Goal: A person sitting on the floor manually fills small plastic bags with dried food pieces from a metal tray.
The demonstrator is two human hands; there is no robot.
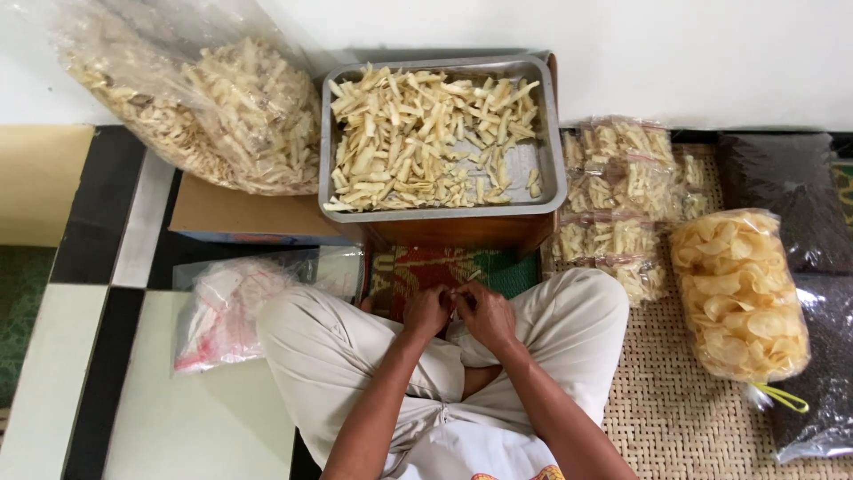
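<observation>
I sit cross-legged in pale trousers. My left hand (426, 311) and my right hand (487, 313) meet in front of my lap, fingertips pinched together on something small that I cannot make out. Just beyond them stands a metal tray (551, 169) of pale snack sticks (418, 133), resting on a brown box (453, 233).
A big clear bag of the same sticks (222, 107) leans at the back left. Several small filled packets (617, 196) lie at the right on a woven mat, beside a bag of round yellow crackers (737, 293) and dark bags (822, 267). A bundle of empty plastic bags (222, 307) lies at the left.
</observation>
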